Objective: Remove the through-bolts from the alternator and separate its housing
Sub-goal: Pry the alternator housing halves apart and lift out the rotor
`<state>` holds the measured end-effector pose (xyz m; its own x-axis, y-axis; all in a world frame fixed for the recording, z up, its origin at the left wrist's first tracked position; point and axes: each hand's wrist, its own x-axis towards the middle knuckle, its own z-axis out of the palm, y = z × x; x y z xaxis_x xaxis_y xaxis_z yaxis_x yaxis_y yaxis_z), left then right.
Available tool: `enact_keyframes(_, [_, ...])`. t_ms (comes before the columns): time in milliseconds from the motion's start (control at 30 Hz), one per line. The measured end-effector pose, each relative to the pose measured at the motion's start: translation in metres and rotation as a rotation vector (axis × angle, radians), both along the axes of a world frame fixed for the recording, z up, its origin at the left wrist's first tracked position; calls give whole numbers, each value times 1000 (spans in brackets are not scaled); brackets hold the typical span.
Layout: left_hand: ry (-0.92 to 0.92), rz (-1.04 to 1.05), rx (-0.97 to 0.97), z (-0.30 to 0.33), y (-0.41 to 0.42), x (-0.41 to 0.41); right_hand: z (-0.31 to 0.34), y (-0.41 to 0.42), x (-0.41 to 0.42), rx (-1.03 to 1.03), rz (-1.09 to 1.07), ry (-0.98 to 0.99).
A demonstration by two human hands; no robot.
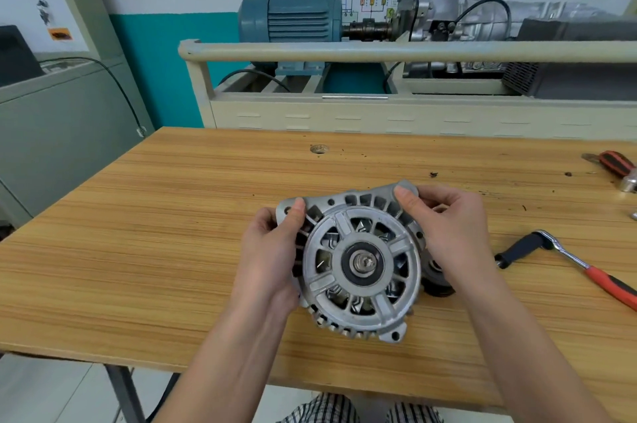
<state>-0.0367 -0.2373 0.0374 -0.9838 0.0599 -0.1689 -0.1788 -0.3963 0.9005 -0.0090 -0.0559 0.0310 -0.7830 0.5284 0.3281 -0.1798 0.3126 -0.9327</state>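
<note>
Hands (272, 250) (451, 233) grip alternator (358, 264); ratchet (568, 260) beside.

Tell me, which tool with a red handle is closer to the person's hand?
The ratchet wrench, lying just right of the right hand. Its red grip points toward the table's near edge. The other red-handled tool sits farther back at the table's right edge.

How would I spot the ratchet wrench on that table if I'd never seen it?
Look at the wooden table, right of the alternator held in both hands. The ratchet wrench lies flat there: black socket end, shiny steel shaft, red handle running off the right edge. The other red tool sits farther back.
</note>
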Motion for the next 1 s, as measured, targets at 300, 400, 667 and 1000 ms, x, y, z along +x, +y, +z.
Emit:
enact_keyframes(300, [-146, -78, -87, 10, 11, -18, 2, 13, -4, 45, -48, -179])
enact_keyframes(400, [-146, -85, -138, 8, 8, -22, 7, 11, -2, 102, -25, -216])
enact_keyframes(667, [-119, -112, -164, 9, 12, -18, 16, -16, 36, 496, 280, 132])
enact_keyframes(1000, [-27, -171, -220, 15, 33, -7, 9, 2, 50, 524, 312, 110])
